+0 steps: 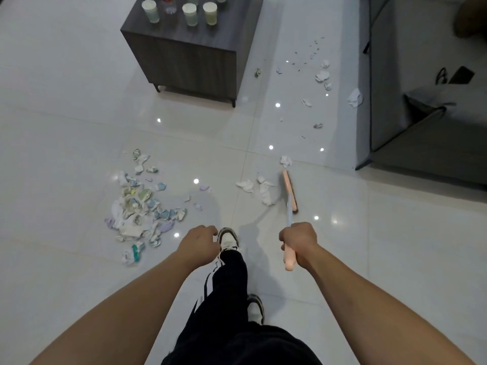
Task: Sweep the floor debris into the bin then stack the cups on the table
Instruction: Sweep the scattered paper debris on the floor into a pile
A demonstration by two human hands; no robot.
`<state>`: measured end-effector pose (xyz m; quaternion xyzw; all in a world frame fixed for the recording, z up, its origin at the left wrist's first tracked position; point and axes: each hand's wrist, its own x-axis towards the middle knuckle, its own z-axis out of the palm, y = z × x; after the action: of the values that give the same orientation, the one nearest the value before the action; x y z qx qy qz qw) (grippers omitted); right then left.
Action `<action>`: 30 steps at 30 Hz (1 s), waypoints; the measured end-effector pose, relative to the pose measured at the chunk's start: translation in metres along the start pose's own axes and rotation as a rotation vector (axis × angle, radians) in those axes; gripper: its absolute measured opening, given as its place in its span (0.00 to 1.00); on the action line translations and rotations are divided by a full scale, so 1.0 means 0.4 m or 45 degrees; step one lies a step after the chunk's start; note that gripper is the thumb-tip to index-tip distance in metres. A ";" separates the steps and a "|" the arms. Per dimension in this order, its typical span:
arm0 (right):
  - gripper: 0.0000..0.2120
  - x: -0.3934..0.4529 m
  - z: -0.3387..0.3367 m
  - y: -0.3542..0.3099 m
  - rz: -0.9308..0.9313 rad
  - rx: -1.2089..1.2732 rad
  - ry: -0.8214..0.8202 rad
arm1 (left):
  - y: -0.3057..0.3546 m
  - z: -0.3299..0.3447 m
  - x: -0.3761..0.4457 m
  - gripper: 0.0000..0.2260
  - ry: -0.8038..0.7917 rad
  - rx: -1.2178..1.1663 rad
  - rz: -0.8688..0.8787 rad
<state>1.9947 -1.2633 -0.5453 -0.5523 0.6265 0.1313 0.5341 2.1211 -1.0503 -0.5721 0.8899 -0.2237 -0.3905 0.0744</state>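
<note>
Ahead of right grip, broom beside crumpled paper (touching)

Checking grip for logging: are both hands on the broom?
No, only the right hand grips the broom; the left hand hangs free, holding nothing.

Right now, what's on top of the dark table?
The table carries separate upright paper cups, none stacked, plus a clear bottle with a red label. Its far end is cut off by the frame, so anything there is unseen.
</note>
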 end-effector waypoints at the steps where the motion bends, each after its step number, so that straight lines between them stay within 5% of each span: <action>1: 0.06 0.023 0.010 -0.029 0.023 -0.004 -0.006 | -0.005 -0.016 0.028 0.19 -0.006 -0.017 -0.013; 6: 0.06 0.031 0.124 -0.150 0.071 -0.158 -0.194 | -0.035 -0.108 0.140 0.19 -0.055 -0.061 -0.085; 9: 0.14 0.000 0.175 -0.223 0.077 -0.229 -0.377 | -0.038 -0.174 0.195 0.19 -0.047 -0.091 -0.139; 12: 0.06 -0.010 0.170 -0.299 0.075 -0.201 -0.466 | -0.019 -0.237 0.243 0.19 -0.003 -0.098 -0.111; 16: 0.24 0.014 0.128 -0.366 0.071 -0.140 -0.537 | 0.029 -0.296 0.299 0.18 0.029 -0.092 -0.058; 23: 0.24 0.073 0.062 -0.405 0.032 -0.075 -0.367 | 0.160 -0.339 0.372 0.20 -0.017 -0.068 0.004; 27: 0.06 0.165 -0.070 -0.431 -0.034 -0.048 -0.176 | 0.255 -0.348 0.412 0.20 0.002 -0.045 0.023; 30: 0.09 0.275 -0.183 -0.453 -0.045 -0.110 -0.052 | 0.323 -0.349 0.433 0.20 0.039 -0.042 -0.005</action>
<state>2.1269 -1.4436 -0.5290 -0.5832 0.5993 0.1600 0.5246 2.2819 -1.2503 -0.5517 0.8949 -0.2144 -0.3804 0.0919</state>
